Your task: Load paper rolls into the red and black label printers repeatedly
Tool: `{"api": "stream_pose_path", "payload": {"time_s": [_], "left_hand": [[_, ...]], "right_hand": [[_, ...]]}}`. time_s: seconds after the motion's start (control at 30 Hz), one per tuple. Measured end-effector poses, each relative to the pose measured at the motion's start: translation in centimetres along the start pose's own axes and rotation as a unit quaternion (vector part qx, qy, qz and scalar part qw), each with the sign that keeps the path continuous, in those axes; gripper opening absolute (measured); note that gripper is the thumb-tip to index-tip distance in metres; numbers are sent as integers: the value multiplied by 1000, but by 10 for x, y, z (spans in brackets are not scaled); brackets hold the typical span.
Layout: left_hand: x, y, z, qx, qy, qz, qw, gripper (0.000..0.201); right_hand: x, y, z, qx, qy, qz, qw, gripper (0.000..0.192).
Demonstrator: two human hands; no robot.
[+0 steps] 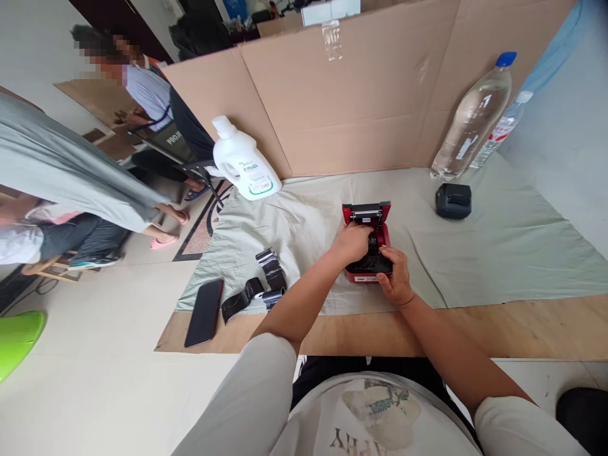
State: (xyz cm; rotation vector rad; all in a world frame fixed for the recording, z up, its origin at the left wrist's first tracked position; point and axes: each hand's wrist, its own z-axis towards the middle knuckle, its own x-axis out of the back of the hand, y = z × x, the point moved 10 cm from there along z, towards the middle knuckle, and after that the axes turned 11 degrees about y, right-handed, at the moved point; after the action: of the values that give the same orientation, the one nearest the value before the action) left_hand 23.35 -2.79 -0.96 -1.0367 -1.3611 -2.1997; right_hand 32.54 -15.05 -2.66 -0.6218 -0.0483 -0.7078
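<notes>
- Lying closest to the tabletop's left edge, the black phone [204, 311] is sitting right at the front-left corner of the pale cloth [498, 253]; a nudge from an elbow could be sending it off the table.
- Resting just beside it, the loose black ribbon rolls [259, 286] are trailing partly unwound near the left forearm; a sleeve or arm dragging back could be snagging and pulling them further out.
- Standing toward the back-left corner, the white detergent jug [242, 163] is leaning against the cardboard wall [361, 95], well apart from the work.
- Pressing down inside the open red label printer [367, 244], near the middle of the front edge, the left hand [354, 242] is curling over its black inner part; how tightly it is gripping I cannot tell.
- Bracing the printer's front right side, the right hand [395, 273] is wrapping loosely around the casing; the raised lid could be pinching fingers, or the printer sliding on the cloth.
- Sitting right of it, the small black device [453, 201] is keeping clear.
- Leaning at the back-right corner, the two water bottles [475, 120] could be toppling if the cardboard is bumped.
</notes>
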Motion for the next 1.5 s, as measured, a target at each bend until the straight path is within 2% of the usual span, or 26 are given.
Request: {"api": "stream_pose_path", "payload": {"time_s": [0.07,0.17,0.3,0.43,0.53,0.6,0.63,0.7,0.73,0.8,0.87,0.93,1.0,1.07,1.17,1.23,1.33,1.4,1.5], "left_hand": [[-18,-3,9,14,-44,69,997,12],[-30,-6,12,34,-58,110,992,11],[-27,-4,10,51,-56,120,990,14],[-18,7,4,38,-74,121,989,26],[0,12,-7,38,-48,26,998,31],[23,11,-21,37,-16,-113,993,33],[37,6,-30,38,-9,-192,981,34],[69,-16,-51,59,-13,-326,943,39],[87,-35,-62,89,-14,-357,930,42],[134,-85,-85,158,29,-339,927,46],[182,-139,-110,227,62,-235,943,48],[224,-190,-137,298,91,-89,946,47],[243,-230,-162,366,66,41,927,40],[245,-255,-180,404,37,118,906,34],[234,-269,-186,415,34,165,894,37],[227,-268,-180,404,49,191,893,44],[211,-254,-157,360,66,206,907,51],[193,-244,-142,333,58,202,919,50],[169,-234,-127,323,47,204,923,45]], "right_hand": [[1,-2,1,9,6,-1,1000,44],[3,-6,3,32,18,5,999,41],[4,-6,2,39,17,5,999,38],[4,-2,-1,41,21,17,999,39],[4,0,-3,48,22,26,998,40],[3,1,-4,48,21,24,998,40],[3,1,-4,46,20,23,998,39],[3,1,-4,43,19,21,999,39],[3,1,-4,43,19,22,999,39],[3,-1,-3,44,21,24,999,38],[3,-2,-2,44,23,25,998,37],[3,-3,-2,41,26,22,999,36],[3,-3,-1,41,30,20,999,35],[2,-4,-2,43,32,20,998,35],[1,-2,-3,42,27,14,999,35],[0,-1,-4,42,21,10,999,35],[1,0,-5,44,22,12,999,35],[2,-1,-4,45,25,13,999,35],[1,-3,-2,44,20,7,999,34]]}}
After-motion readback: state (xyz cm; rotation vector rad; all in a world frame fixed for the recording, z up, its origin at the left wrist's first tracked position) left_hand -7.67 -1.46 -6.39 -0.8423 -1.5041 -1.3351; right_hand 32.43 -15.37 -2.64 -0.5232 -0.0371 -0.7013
